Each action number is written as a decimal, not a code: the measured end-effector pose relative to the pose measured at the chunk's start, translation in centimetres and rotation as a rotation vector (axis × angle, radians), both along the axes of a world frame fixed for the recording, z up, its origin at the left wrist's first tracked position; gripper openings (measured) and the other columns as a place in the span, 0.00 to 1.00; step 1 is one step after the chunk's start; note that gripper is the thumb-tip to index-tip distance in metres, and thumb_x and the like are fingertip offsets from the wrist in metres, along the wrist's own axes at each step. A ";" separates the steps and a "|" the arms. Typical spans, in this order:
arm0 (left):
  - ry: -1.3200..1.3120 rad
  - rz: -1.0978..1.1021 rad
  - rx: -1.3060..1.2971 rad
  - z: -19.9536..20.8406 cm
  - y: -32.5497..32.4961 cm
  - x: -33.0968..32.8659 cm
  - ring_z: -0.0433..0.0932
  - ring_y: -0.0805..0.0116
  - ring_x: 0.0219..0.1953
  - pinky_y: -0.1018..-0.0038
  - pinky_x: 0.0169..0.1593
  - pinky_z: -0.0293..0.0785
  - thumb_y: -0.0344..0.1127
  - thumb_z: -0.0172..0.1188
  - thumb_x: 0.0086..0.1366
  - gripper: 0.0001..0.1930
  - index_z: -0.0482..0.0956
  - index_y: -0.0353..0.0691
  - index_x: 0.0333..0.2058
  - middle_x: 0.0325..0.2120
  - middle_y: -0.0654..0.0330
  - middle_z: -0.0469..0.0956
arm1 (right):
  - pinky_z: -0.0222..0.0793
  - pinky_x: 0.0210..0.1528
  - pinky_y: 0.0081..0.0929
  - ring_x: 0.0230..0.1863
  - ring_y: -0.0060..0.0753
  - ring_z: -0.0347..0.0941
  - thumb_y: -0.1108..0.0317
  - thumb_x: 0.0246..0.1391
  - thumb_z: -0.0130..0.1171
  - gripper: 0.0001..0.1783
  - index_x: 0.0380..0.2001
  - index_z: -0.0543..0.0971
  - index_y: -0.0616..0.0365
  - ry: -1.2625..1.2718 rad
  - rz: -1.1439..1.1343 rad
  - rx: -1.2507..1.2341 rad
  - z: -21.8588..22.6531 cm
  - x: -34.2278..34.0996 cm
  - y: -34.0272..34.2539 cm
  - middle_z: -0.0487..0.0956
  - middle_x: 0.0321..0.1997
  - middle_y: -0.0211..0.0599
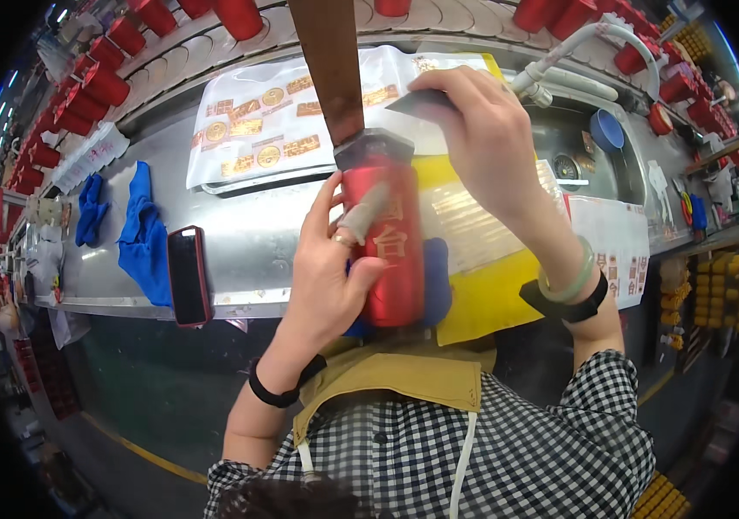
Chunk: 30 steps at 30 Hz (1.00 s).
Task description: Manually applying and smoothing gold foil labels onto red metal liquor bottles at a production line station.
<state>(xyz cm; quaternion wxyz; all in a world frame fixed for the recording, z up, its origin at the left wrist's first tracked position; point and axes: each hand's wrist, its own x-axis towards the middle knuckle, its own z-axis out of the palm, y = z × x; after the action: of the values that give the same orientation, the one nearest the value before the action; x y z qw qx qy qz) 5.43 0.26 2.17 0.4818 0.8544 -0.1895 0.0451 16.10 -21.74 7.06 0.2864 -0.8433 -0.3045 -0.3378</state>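
Note:
A shiny red bottle (399, 251) with gold characters lies in front of me, its far end against a dark faceted block (375, 147) below a brown bar (328, 60). My left hand (330, 268) holds the bottle's left side, thumb on its face; a pale cover wraps one finger, which is slightly blurred over the red surface. Raised beyond the bottle to the right, my right hand (495, 143) pinches a thin dark flat scraper-like piece (425, 105), apart from the bottle. Sheets of gold and red decals (257, 130) lie on the bench behind.
Blue cloths (143, 233) and a phone (189, 277) lie at left. Yellow sheeting (490, 307) and a printed decal sheet (616, 251) are at right, near a sink (590, 177) with a blue bowl (607, 130) and a white curved pipe (598, 35). Red bottles (105, 84) line a conveyor (179, 56).

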 end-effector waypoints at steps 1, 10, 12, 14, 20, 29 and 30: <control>-0.134 -0.007 0.185 0.1 0.0 0.3 0.72 0.41 0.62 0.56 0.63 0.72 0.52 0.68 0.64 0.32 0.79 0.28 0.55 0.68 0.38 0.60 | 0.72 0.45 0.41 0.42 0.48 0.78 0.74 0.54 0.65 0.09 0.40 0.81 0.57 0.043 -0.001 0.083 0.1 -0.5 -0.1 0.83 0.37 0.39; -0.295 -0.016 0.475 1.9 -1.0 1.1 0.77 0.42 0.51 0.55 0.54 0.77 0.53 0.75 0.51 0.33 0.85 0.43 0.55 0.64 0.33 0.64 | 0.74 0.44 0.42 0.41 0.52 0.79 0.76 0.55 0.65 0.11 0.42 0.80 0.58 0.237 -0.030 0.190 0.5 -2.3 -1.1 0.82 0.38 0.45; -0.269 0.003 0.402 0.6 -0.1 1.5 0.78 0.45 0.47 0.56 0.52 0.78 0.50 0.75 0.52 0.33 0.84 0.43 0.56 0.63 0.36 0.66 | 0.73 0.44 0.41 0.40 0.49 0.78 0.76 0.52 0.66 0.12 0.42 0.81 0.57 0.102 -0.024 0.098 0.4 -2.5 -0.7 0.82 0.37 0.41; -0.252 0.029 0.271 0.7 0.0 2.1 0.79 0.51 0.39 0.60 0.47 0.78 0.39 0.74 0.55 0.28 0.84 0.40 0.55 0.57 0.44 0.72 | 0.73 0.44 0.40 0.40 0.47 0.78 0.76 0.51 0.67 0.13 0.42 0.81 0.57 0.021 -0.044 0.023 0.8 -2.7 -0.1 0.81 0.36 0.39; -0.153 0.044 0.237 0.5 0.0 4.9 0.79 0.52 0.38 0.61 0.44 0.77 0.35 0.66 0.64 0.17 0.83 0.34 0.50 0.48 0.48 0.74 | 0.72 0.42 0.39 0.39 0.45 0.77 0.76 0.50 0.67 0.13 0.40 0.81 0.57 -0.071 -0.060 -0.005 0.8 -2.0 0.5 0.80 0.34 0.37; 0.120 0.092 -0.356 -1.9 1.1 4.4 0.73 0.65 0.39 0.68 0.47 0.72 0.55 0.33 0.82 0.34 0.80 0.29 0.54 0.43 0.52 0.78 | 0.73 0.45 0.42 0.44 0.50 0.77 0.71 0.56 0.65 0.09 0.41 0.80 0.59 0.286 0.075 -0.011 -1.0 -2.0 2.1 0.80 0.36 0.41; 0.110 0.072 -0.369 -1.6 1.0 4.1 0.75 0.65 0.42 0.67 0.51 0.74 0.61 0.26 0.81 0.41 0.75 0.28 0.60 0.49 0.50 0.79 | 0.73 0.44 0.39 0.42 0.45 0.76 0.70 0.54 0.65 0.09 0.39 0.81 0.57 0.210 0.037 -0.039 -1.3 -1.4 2.3 0.81 0.36 0.38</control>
<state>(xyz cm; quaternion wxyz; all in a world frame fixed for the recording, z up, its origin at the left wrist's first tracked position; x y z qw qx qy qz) 9.51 1.26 0.54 0.6377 0.7591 -0.1208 0.0496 14.68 -19.47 5.75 0.3065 -0.8738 -0.2946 -0.2361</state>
